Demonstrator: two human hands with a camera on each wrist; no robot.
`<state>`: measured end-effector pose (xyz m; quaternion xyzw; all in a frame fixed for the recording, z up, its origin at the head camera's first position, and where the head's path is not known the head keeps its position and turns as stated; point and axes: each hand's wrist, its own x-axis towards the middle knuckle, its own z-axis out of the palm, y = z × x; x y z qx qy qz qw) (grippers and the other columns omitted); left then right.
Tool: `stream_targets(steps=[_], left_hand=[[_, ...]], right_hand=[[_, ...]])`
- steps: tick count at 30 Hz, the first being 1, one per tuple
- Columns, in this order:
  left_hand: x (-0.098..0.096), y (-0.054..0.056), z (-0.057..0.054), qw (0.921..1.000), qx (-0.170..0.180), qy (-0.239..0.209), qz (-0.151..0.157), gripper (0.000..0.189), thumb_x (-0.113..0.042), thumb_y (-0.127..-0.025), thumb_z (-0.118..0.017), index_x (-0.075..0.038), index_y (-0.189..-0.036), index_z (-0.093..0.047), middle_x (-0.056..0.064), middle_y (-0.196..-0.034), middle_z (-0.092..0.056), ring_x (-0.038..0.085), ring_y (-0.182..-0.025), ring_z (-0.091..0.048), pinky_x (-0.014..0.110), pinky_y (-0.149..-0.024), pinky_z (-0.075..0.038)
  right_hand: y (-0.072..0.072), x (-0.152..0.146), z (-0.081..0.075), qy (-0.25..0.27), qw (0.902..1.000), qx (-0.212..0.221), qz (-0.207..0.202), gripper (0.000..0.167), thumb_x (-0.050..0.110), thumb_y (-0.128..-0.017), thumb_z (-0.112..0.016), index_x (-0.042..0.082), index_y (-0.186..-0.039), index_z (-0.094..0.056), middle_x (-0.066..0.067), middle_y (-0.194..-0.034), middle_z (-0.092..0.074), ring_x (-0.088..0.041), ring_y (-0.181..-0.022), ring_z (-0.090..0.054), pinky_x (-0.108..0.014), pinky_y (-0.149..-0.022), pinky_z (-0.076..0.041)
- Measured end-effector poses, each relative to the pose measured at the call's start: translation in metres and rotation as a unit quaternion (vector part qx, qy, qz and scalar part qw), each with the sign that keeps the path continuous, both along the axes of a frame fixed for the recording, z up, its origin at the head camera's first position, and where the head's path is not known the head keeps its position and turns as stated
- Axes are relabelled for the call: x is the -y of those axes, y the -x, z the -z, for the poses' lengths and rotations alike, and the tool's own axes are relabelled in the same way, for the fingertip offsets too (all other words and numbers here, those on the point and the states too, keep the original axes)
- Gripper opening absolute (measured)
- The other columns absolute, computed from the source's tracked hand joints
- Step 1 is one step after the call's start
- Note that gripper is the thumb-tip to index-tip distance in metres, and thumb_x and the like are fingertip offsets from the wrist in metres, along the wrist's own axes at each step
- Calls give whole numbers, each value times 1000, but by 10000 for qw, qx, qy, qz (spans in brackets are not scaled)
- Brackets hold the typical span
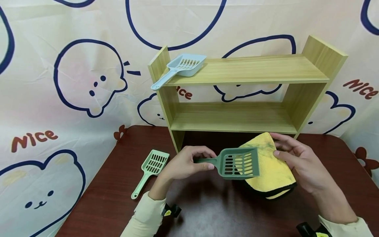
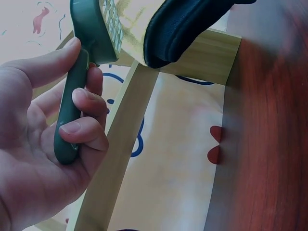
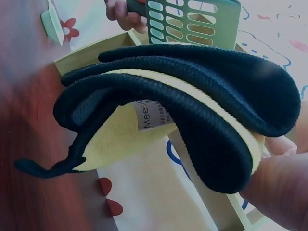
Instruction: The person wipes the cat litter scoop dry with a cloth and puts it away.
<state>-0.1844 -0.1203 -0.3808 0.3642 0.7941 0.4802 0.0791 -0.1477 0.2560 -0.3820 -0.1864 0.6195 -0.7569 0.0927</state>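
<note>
My left hand [image 1: 192, 161] grips the handle of a dark green litter scoop [image 1: 222, 164], its slotted head pointing right. In the left wrist view the fingers curl round the scoop's handle [image 2: 70, 110]. My right hand [image 1: 302, 163] pinches a folded yellow cloth [image 1: 270, 168] with black edging between thumb and fingers. The scoop's head overlaps the cloth in the head view, and yellow shows through its slots. A white printed label [image 3: 153, 114] hangs among the folds of the cloth in the right wrist view.
A light green litter scoop [image 1: 153, 164] lies on the dark red-brown table [image 1: 97, 197] at left. Behind stands a two-tier wooden shelf [image 1: 237, 117], with a light blue scoop [image 1: 185, 65] on its top left, handle jutting past the front edge. A cartoon-printed backdrop [image 1: 35, 98] hangs behind.
</note>
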Motion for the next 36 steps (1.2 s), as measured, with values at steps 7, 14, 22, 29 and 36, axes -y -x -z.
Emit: stream_targets(steps=[7, 14, 22, 29, 36], left_hand=[[-1, -1, 1, 10000, -2, 37, -25, 24, -16, -97, -82, -15, -120, -77, 1, -100, -77, 8, -88, -67, 26, -80, -51], [-2, 0, 1, 9999, 64, 37, -77, 24, -15, -96, -82, -15, -119, -77, 0, -100, -77, 8, -89, -68, 27, -80, -52], [-3, 0, 0, 9999, 6, -28, -115, 22, -14, -96, -82, -15, -118, -78, 0, -98, -77, 8, -87, -68, 26, -78, -51], [-3, -1, -3, 9999, 56, -90, -118, 22, -13, -96, -82, -15, -118, -78, -1, -98, -77, 9, -85, -67, 25, -76, -49], [-7, -2, -1, 9999, 94, -115, -23, 24, -13, -96, -82, -14, -119, -78, 1, -99, -77, 7, -88, -68, 25, -76, -49]], right_hand=[[0, 3, 1, 26, 10000, 61, 30, 55, -7, -110, -46, 16, -160, -48, -1, -132, -72, -18, -103, -79, -40, -71, -66], [0, 5, 2, 19, 9999, 55, 129, 54, -7, -110, -48, 16, -159, -49, -1, -130, -72, -18, -101, -79, -39, -69, -66], [1, 8, 1, 53, 9996, 54, 267, 52, -6, -110, -49, 16, -157, -51, -1, -129, -72, -16, -102, -79, -38, -70, -66], [1, 9, 1, 83, 9992, 93, 368, 52, -5, -110, -51, 17, -156, -52, 0, -129, -73, -16, -102, -79, -36, -71, -66], [-1, 19, 4, -66, 9996, 115, 238, 51, -2, -110, -52, 16, -157, -51, 1, -129, -72, -17, -100, -80, -37, -72, -66]])
